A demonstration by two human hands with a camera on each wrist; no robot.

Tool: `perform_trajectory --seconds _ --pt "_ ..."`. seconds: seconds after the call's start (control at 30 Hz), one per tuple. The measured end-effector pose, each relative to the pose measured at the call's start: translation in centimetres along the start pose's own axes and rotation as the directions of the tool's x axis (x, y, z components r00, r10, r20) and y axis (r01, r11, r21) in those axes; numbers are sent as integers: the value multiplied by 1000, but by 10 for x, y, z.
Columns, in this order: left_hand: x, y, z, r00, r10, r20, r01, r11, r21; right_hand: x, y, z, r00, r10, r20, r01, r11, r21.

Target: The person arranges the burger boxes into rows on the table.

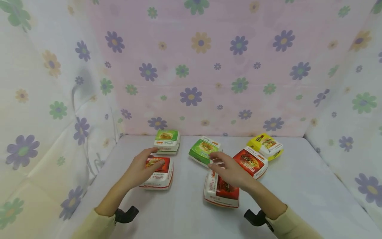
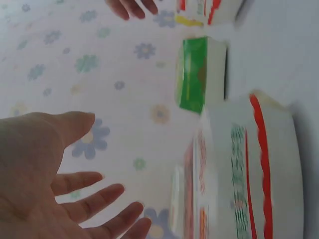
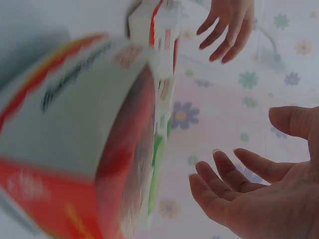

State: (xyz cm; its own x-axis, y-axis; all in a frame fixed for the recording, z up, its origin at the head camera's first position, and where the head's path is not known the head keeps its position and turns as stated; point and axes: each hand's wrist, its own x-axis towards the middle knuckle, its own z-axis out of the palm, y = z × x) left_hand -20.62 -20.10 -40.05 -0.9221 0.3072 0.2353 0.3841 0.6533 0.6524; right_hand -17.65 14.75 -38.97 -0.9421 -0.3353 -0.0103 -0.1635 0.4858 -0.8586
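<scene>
My left hand [image 1: 144, 167] hovers over a red-and-white burger box [image 1: 161, 179], its fingers loosely spread and holding nothing. In the left wrist view that box [image 2: 249, 169] stands apart from the hand [image 2: 45, 174]. My right hand [image 1: 229, 169] is held above another red-and-white burger box [image 1: 216, 194], fingers relaxed, nothing in them. A gap separates this hand [image 3: 269, 189] from the box [image 3: 75, 114] in the right wrist view. Just past the right hand's fingers lies a green-and-white burger box [image 1: 200, 151], partly hidden by the hand.
Behind the left red box sits another green burger box [image 1: 167, 144]. At the right, a third red burger box [image 1: 252, 162] lies against a yellow one [image 1: 265, 146]. All rest on a white table [image 1: 185, 212], enclosed by flowered cloth [image 1: 191, 66] at the back and sides.
</scene>
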Motion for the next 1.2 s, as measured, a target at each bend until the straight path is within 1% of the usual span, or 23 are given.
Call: perform_trajectory --seconds 0.03,0.17,0.27,0.37,0.47,0.5,0.6,0.73,0.9,1.03,1.13,1.2 --pt "3 4 3 1000 -6 4 6 1000 -10 1 3 -6 1000 2 -8 -2 1000 5" --pt "15 17 17 999 -29 18 30 999 -26 8 14 -27 999 -5 -39 4 999 -34" --pt "24 25 29 997 -67 29 68 996 -53 14 20 -40 998 -17 -54 13 997 -70" --pt "33 33 40 992 -116 42 119 989 -82 21 25 -51 998 7 -56 -12 996 -84" --pt "40 38 52 983 -177 49 181 978 -105 28 27 -59 998 48 -47 -52 994 -92" --pt "42 40 55 981 -186 50 191 975 -112 31 28 -61 997 61 -46 -65 994 -92" --pt "48 43 66 976 -211 53 216 967 -135 40 29 -68 996 84 -43 -88 991 -101" --pt "54 47 77 974 -217 58 224 962 -159 52 30 -75 995 99 -31 -102 989 -103" --pt "67 51 88 970 -235 63 243 952 -186 70 32 -80 993 121 -7 -121 988 -96" --pt "79 52 95 964 -257 64 264 945 -194 84 38 -82 991 137 0 -136 982 -129" --pt "86 51 101 953 -291 78 301 935 -186 93 42 -84 990 141 21 -135 978 -161" --pt "91 50 107 946 -312 92 324 929 -181 98 45 -84 987 151 50 -142 977 -157"
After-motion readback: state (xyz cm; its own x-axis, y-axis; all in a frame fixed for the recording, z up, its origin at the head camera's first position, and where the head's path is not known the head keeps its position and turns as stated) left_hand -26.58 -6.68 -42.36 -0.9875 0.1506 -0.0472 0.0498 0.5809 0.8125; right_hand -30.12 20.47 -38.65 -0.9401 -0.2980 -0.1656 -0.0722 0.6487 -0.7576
